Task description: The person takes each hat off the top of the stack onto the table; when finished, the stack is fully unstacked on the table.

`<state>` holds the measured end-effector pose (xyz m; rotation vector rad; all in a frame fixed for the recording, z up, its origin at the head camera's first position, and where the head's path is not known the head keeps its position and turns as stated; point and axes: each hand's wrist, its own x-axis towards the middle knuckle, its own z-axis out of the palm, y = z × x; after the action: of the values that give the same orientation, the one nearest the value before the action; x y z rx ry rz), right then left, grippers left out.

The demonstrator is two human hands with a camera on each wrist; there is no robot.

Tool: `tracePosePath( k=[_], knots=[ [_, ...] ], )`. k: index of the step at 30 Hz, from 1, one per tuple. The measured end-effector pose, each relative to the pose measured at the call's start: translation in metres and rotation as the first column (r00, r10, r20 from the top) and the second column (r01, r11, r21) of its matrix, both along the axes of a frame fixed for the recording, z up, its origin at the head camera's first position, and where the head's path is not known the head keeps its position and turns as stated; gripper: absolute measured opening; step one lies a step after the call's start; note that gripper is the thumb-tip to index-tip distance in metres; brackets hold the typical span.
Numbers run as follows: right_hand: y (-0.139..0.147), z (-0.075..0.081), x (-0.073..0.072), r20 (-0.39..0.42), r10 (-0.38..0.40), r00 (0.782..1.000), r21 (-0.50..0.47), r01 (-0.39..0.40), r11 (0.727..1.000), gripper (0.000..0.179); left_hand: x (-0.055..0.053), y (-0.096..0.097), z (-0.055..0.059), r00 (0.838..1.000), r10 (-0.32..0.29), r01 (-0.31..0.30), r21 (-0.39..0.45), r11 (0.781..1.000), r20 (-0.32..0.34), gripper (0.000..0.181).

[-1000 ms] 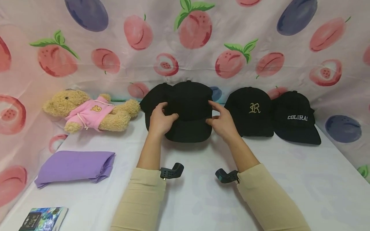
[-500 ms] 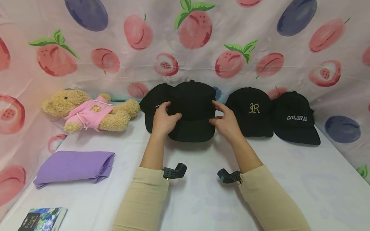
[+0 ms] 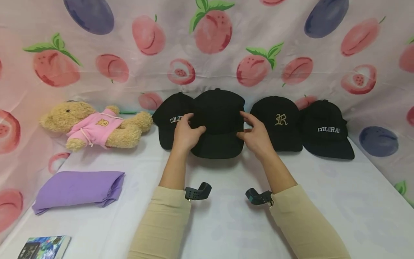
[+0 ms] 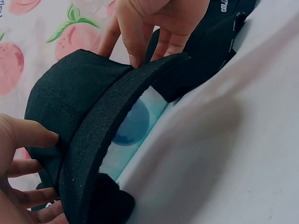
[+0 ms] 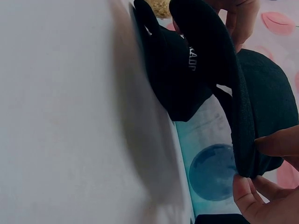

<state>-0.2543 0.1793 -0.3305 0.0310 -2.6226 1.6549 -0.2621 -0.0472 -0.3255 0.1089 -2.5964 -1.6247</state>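
Both hands hold a plain black baseball cap (image 3: 218,117), its brim facing me. My left hand (image 3: 188,133) grips its left side, thumb on the front where the crown meets the brim. At the other side my right hand (image 3: 258,138) pinches the cap's edge with thumb and fingers. Both wrist views show the brim (image 5: 240,121) raised off the white table, with a gap below. Behind and left stands a black cap with white lettering (image 3: 174,120), partly covered by the held cap. To the right is a black cap with a gold R (image 3: 280,120).
Another black cap with white letters (image 3: 328,129) stands at the far right. A teddy bear in a pink top (image 3: 100,124) lies at the back left. Nearer are a folded purple cloth (image 3: 79,189) and a book (image 3: 45,247). A fruit-print curtain (image 3: 145,75) hangs behind the table.
Both hands have carried the held cap a little to the right, uncovering part of the white lettering on the left cap. The view has shifted slightly. The grip looks the same.
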Motion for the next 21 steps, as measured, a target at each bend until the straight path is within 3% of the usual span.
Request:
tracePosePath(
  k=[21],
  knots=[
    [0.017, 0.004, 0.0, 0.007, -0.02, 1.0, 0.007, 0.02, 1.0, 0.076, -0.004, 0.017, -0.003, 1.0, -0.026, 0.026, 0.014, 1.0, 0.003, 0.066]
  ],
)
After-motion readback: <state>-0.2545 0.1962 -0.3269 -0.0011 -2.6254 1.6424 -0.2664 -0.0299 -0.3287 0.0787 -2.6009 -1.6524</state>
